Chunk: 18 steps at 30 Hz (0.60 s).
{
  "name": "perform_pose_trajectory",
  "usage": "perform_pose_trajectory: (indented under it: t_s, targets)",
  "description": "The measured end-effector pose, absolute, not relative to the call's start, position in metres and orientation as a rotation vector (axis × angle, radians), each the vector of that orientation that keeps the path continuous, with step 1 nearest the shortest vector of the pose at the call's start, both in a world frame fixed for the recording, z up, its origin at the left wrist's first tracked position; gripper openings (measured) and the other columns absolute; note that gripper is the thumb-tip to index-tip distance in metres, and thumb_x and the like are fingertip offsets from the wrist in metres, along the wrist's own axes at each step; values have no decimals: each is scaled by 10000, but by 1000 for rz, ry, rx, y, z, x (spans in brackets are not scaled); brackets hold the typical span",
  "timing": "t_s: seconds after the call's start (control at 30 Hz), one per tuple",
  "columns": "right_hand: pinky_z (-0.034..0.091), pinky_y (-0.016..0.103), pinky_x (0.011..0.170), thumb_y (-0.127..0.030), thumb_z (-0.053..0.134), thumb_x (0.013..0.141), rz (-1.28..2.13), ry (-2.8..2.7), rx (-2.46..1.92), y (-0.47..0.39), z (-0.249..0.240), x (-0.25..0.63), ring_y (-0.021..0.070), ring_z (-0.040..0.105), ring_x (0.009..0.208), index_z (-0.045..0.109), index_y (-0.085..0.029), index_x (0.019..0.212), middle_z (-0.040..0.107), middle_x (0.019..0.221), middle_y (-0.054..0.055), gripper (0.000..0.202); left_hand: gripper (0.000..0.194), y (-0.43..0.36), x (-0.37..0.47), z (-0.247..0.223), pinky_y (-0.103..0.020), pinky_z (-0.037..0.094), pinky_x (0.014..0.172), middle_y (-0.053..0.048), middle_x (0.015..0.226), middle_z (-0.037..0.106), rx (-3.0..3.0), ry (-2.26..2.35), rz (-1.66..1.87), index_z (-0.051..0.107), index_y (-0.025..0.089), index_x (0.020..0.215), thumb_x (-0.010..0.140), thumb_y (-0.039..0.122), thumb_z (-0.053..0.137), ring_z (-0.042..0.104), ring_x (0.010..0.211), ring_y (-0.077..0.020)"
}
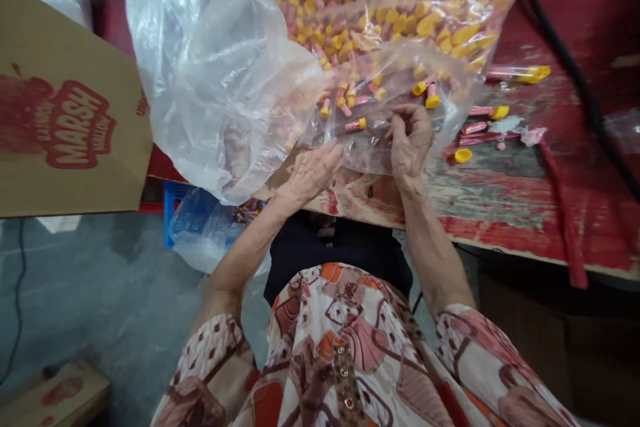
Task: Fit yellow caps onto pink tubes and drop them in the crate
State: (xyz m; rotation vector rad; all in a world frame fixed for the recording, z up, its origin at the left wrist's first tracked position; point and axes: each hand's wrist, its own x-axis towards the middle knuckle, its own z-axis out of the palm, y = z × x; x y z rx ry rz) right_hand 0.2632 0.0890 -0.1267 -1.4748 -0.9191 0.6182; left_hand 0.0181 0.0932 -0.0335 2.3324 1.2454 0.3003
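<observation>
Both hands at bag mouth: left hand (313,172) flat, open, pinning plastic bag (225,80); right hand (410,140) pinching film closed—best hold the edge taut so capped tubes (356,124) stay on tabletop (500,193).

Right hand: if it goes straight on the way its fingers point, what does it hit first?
Probably the clear plastic bag itself: the right hand already touches its film. Just beyond lie the yellow-capped pink tubes inside it, though depth is hard to judge.
</observation>
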Motion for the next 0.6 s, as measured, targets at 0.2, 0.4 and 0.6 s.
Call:
perform_pose_trajectory:
  t_s: [0.2,0.4,0.6]
  targets:
    - [601,312,713,-531,628,1268,671,-958,-1442,92,-138,262,156,623,747,686,-238,1204,755,1018,36,305,83,105,10,-35,-347,598,958,-32,1074,781,2186,1077,282,758,243,1154,1151,311,807,739,966,-226]
    - [641,461,1076,-400,478,1316,379,-1156,-1598,100,-130,271,266,722,1124,727,-248,1273,768,1235,122,295,62,86,18,-60,-340,625,987,-74,1176,774,2205,1128,575,732,219,1165,1164,264,775,755,1019,-215]
    - [519,473,1255,-90,475,1192,364,-1500,-1670,148,-130,275,291,598,1473,681,-210,1589,689,1639,156,463,200,91,15,-60,-281,598,853,-6,986,767,2002,1211,623,747,228,1147,1181,416,807,721,862,-172]
